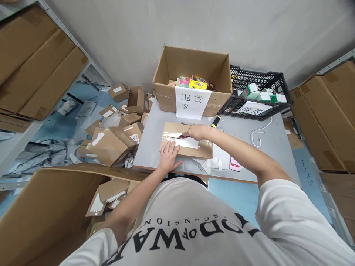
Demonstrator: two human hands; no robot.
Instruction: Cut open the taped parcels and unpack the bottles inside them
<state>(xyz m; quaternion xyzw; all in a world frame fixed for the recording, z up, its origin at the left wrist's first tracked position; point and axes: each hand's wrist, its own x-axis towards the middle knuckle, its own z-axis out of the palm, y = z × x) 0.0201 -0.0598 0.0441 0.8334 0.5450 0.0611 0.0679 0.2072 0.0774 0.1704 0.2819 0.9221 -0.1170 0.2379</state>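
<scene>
A flat cardboard box (205,147) with clear tape and a white label lies on the table in front of me. My right hand (196,132) is closed around a red-and-black utility knife (183,136), its thin blade lying along the taped top at the label. My left hand (168,157) rests on the box's near left edge, fingers laid out flat and thumb apart. Just beyond my right wrist lies a yellow-and-black handled tool (216,121), partly hidden.
Behind stands an open carton (163,98) of small colourful boxes, beside a black crate (285,99) with green-and-white boxes. A phone (234,164), white cable (253,136) and crumpled paper lie on the grey table (148,147). Opened cartons (111,146) pile up at left, near a large carton (55,207).
</scene>
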